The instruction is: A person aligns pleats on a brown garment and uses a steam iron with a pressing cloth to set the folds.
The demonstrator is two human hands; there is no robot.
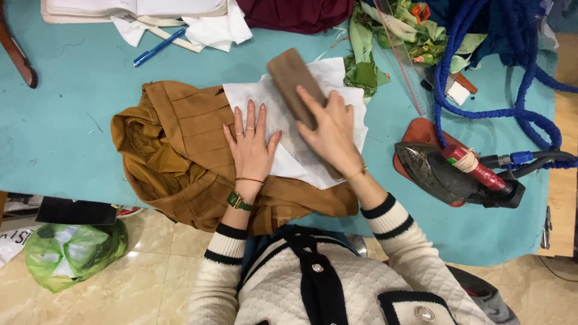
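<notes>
A mustard-brown pleated garment (174, 162) lies bunched on the teal table (66, 126). A white cloth (289, 150) is spread over its right part. My left hand (250, 144) rests flat, fingers spread, across the garment's edge and the white cloth. My right hand (331, 132) presses down on a brown oblong block (292, 78) that lies on the white cloth.
A dark iron (445, 171) with a red handle sits on a reddish pad at the right, with blue cords (512, 72) behind it. Green fabric scraps (391, 36), a blue pen (158, 47), papers and maroon cloth lie at the back. A green plastic bag (72, 253) lies on the floor.
</notes>
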